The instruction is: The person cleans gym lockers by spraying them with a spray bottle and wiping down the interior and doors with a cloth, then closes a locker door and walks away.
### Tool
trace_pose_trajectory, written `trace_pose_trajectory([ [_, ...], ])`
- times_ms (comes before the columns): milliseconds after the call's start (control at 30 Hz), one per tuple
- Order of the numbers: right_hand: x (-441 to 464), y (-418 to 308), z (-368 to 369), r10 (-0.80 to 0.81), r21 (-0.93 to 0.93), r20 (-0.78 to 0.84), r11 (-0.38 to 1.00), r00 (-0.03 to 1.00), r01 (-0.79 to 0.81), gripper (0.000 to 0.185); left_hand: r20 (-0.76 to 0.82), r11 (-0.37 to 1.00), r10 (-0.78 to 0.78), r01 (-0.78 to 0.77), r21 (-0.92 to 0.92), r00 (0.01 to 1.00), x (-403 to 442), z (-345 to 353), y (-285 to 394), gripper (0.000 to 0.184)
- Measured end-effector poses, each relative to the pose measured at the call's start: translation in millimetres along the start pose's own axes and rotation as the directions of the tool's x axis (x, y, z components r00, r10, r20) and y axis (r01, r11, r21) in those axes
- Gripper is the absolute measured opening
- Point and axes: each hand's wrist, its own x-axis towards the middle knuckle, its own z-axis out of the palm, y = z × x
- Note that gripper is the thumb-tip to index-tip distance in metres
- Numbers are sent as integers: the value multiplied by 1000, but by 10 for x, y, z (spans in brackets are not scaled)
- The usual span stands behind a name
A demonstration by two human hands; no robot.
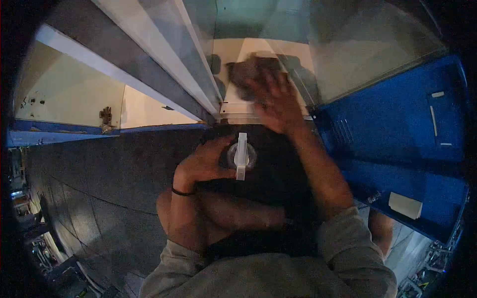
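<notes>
My left hand [204, 160] curls around the side of a spray bottle [242, 151], seen from above. The bottle has a white trigger head and a clear round body, and it stands upright between my legs. Farther forward, my right hand [277, 102] is blurred by motion, fingers stretched over a dark cloth [243, 74]. Hand and cloth are at a clear glass-like panel [263, 25] above a pale ledge. Part of the cloth is hidden behind the fingers.
Slanting white and grey frame bars [149, 54] rise at the left, beside a pale panel with a metal latch [106, 119]. An open blue door or panel [397, 119] stands at the right, with a white block [405, 205] on it. Dark floor [109, 188] lies below.
</notes>
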Motion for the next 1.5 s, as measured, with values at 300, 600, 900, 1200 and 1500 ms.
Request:
trace_pose_trajectory([
  [300,953,232,540,248,-181,-193,942,949,-282,54,102,992,40,-27,-124,994,129,-88,-34,99],
  [600,18,-150,50,171,-78,-105,981,980,-180,52,46,987,134,-129,-100,990,101,-29,55,99],
  [900,1449,1111,525,413,-341,-535,693,737,-635,51,82,994,89,-93,52,993,178,44,-14,104],
  [1200,2367,541,840,376,-208,-118,896,919,-393,44,111,979,163,-147,-140,980,214,51,-109,111],
  [1500,1630,238,584,222,-113,152,972,963,-206,40,-16,977,166,-166,-137,986,28,-191,-85,95],
])
